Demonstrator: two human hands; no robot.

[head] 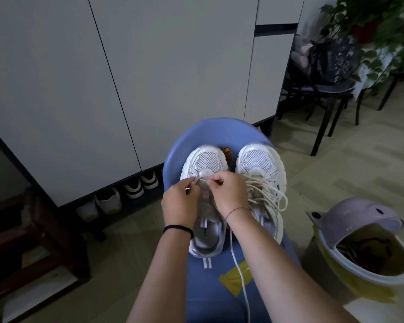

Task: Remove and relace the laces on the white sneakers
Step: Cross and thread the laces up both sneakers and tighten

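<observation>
A: White mesh is showing on both rounded toes, with smooth overlays and thick ridged soles. The left sneaker (207,162) and right sneaker (258,159) are sitting side by side on a blue plastic chair (187,141), toes pointing away.

B: What are the hands doing?

A: The left hand (180,203) and right hand (229,194) are each pinching a flat white lace (241,276) over the left sneaker's lowest eyelets. The wrists are covering the rest of its throat, so I cannot tell how far it is laced. The lace's loose length is trailing down across the seat, over a patch of yellow tape (231,279).

B: And the other shoe?

A: Round cream laces (266,190) are crossing it loosely, with the ends looping off its outer side.

B: Any containers?

A: A yellow bin (369,273) is standing on the floor to the right, with its lilac domed lid (350,213) tilting open. Something dark and tangled is lying inside, too dim to make out.
</observation>
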